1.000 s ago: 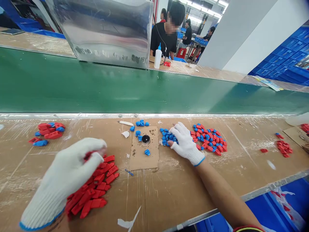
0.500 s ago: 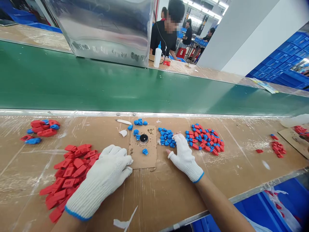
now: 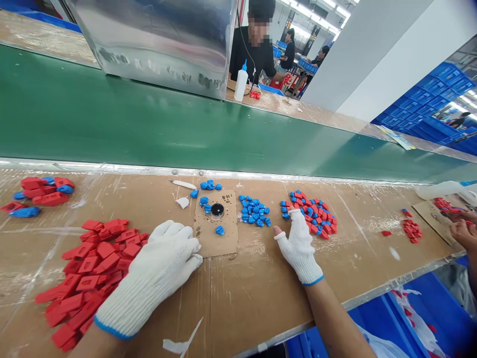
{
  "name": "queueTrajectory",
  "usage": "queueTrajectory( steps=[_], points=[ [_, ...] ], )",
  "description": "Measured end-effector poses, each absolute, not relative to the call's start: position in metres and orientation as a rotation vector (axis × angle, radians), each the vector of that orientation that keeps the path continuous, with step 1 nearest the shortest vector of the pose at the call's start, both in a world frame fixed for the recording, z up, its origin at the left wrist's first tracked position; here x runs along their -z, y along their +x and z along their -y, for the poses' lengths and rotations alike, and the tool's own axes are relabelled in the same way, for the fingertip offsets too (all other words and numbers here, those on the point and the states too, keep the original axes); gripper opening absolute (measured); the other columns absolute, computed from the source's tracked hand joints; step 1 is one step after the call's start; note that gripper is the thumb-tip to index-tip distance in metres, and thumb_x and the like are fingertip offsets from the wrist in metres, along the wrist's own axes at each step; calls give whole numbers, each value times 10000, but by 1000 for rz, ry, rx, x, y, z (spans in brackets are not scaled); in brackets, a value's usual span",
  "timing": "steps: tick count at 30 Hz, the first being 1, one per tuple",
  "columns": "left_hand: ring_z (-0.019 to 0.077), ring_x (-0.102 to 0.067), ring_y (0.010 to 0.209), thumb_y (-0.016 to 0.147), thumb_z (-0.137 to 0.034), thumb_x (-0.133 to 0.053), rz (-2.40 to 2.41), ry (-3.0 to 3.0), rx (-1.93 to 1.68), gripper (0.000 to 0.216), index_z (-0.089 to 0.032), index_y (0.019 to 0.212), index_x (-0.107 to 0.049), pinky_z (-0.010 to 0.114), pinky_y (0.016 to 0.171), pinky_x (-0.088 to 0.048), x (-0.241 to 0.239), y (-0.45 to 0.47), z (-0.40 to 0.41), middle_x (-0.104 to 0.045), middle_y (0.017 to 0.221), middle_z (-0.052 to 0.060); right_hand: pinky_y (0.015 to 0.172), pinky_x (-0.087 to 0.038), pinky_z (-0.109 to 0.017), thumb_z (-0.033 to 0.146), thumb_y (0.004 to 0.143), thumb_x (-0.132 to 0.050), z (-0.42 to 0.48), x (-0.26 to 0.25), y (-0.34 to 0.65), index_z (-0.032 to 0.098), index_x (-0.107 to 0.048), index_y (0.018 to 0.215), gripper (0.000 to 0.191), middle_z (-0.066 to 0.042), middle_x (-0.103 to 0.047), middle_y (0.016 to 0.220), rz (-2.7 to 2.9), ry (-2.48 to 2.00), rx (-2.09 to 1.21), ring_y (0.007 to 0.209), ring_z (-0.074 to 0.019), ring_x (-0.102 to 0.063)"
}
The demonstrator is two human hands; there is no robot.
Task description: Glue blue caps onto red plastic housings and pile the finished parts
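Note:
My left hand (image 3: 160, 271), in a white knit glove, rests at the left edge of a stained cardboard piece (image 3: 227, 246). Its fingers are curled together with the tips tucked down, so whatever they hold, if anything, is hidden. On the cardboard is a small round container (image 3: 217, 210) of dark liquid, with a few blue pieces around it. Beside my left wrist lies a heap of red plastic pieces (image 3: 100, 266). My right hand (image 3: 298, 243), gloved with bare fingertips, is open, thumb apart, its fingers at the near-left edge of a pile of joined red-and-blue pieces (image 3: 316, 214). Loose blue pieces (image 3: 254, 211) lie to its left.
Larger red-and-blue pieces (image 3: 44, 191) sit far left, near a white pen-like tool (image 3: 183, 184). Behind runs a green belt (image 3: 149, 134) with a metal housing (image 3: 160, 49) above. A co-worker's hands (image 3: 464, 231) work at right. Blue bins (image 3: 391, 318) stand below the table edge.
My right hand has moved right, from the loose blue pieces to the red-and-blue pile. My left hand stays by the cardboard. The view has shifted, and a co-worker's hands now show at right.

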State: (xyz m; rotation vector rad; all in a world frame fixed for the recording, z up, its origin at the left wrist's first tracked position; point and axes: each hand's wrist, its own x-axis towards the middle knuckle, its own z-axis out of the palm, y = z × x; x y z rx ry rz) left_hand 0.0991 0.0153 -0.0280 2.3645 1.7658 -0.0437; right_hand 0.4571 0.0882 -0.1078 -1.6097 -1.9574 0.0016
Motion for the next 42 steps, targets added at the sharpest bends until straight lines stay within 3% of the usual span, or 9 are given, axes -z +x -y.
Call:
queueTrajectory(
  steps=[5,11,17,26,30,37,39,42],
  points=[
    [315,-630,929,986,-189,-549,-1775,2403,22,301,-217,727,-700,493,894,-433,31,99,-13,-717,890,107,1058,-589,-633,489,991,-623,-87,103,449,192,-542,1413,522,-226,-665,1404,2062,-1571,111,1279,-418,-685],
    [335,-640,935,993,-190,-542,-1764,2427,26,296,-214,758,-721,511,892,-429,29,99,-11,-716,896,116,1168,-557,-594,420,1023,-593,-96,101,422,216,-481,1503,533,-206,-613,1512,2209,-1308,-90,1466,-376,-591],
    [346,-651,947,994,-187,-544,-1758,2409,39,297,-207,787,-756,515,904,-437,25,101,-11,-725,904,129,1251,-431,-706,439,955,-664,-121,101,403,191,-544,1448,565,-225,-576,1544,2227,-1348,-157,1564,-444,-456],
    [343,-651,995,983,-199,-549,-1779,2335,39,283,-193,782,-747,510,933,-452,25,101,-12,-732,939,131,1220,-485,-624,419,941,-649,-165,91,363,201,-585,1438,546,-209,-601,1542,2267,-1280,-350,1500,-404,-537],
    [334,-653,984,979,-190,-546,-1785,2332,13,280,-196,773,-735,508,931,-458,26,104,-11,-726,930,125,1255,-461,-612,472,1021,-539,-169,91,386,182,-566,1452,520,-222,-608,1538,2083,-1232,-311,1502,-373,-552],
    [272,-655,913,891,-203,-598,-1674,2313,-229,183,-226,726,-674,444,876,-471,22,67,-12,-713,854,53,1257,-466,-610,522,1007,-593,-150,110,427,203,-553,1517,602,-204,-629,1547,2096,-1290,-476,1495,-377,-578],
    [285,-681,907,887,-266,-587,-1815,2297,-363,166,-248,789,-720,450,856,-483,22,39,-11,-751,891,56,1217,-513,-587,489,1016,-578,-151,114,426,206,-483,1587,644,-207,-606,1583,2056,-1259,-588,1459,-360,-619],
    [375,-724,1108,920,-332,-544,-2180,2171,-491,292,-263,1055,-794,518,948,-513,28,1,-6,-816,1135,84,1178,-550,-568,367,1028,-514,-161,109,426,205,-441,1626,624,-200,-610,1581,2046,-1288,-523,1404,-331,-662]
  ],
)
